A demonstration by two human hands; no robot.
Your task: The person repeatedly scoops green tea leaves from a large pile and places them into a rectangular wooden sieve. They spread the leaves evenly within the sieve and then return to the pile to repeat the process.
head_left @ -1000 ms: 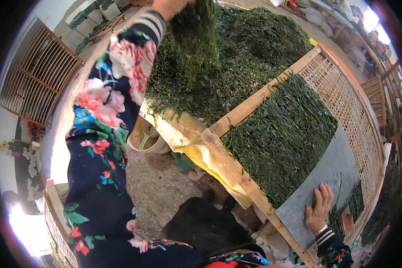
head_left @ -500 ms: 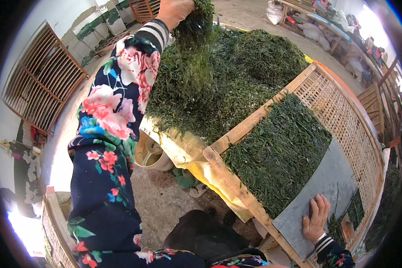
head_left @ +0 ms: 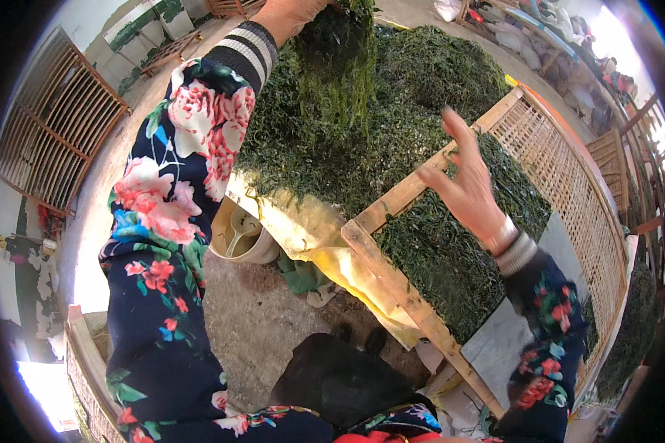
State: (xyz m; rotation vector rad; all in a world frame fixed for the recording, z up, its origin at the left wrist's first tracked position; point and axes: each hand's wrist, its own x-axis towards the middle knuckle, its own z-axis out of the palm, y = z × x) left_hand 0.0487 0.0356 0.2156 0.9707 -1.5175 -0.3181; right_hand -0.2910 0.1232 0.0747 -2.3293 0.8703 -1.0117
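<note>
My left hand (head_left: pixel 294 16), at the top, is closed round a hanging clump of wet green seaweed (head_left: pixel 338 63), its strands dangling over a big seaweed heap (head_left: pixel 428 74). My right hand (head_left: pixel 467 181) is in the air above the near part of a wooden-framed woven rack (head_left: pixel 547 151), fingers spread and slightly blurred, holding nothing. Beneath it, a flat layer of seaweed (head_left: pixel 440 277) covers part of the rack. A grey flat sheet (head_left: pixel 496 347) lies on the rack beside that layer, partly hidden by my right forearm.
A white bucket (head_left: pixel 262 249) with a ladle (head_left: pixel 236 240) stands under the heap's yellow-edged sheeting (head_left: pixel 332 262). Slatted wooden frames (head_left: pixel 59 122) lean at the left wall. Another woven rack (head_left: pixel 89 369) is at lower left. Sacks and clutter (head_left: pixel 517 48) line the far right.
My right hand has lifted off the grey sheet and moved up and left over the rack, fingers opening out. My left hand still holds its seaweed clump, slightly higher.
</note>
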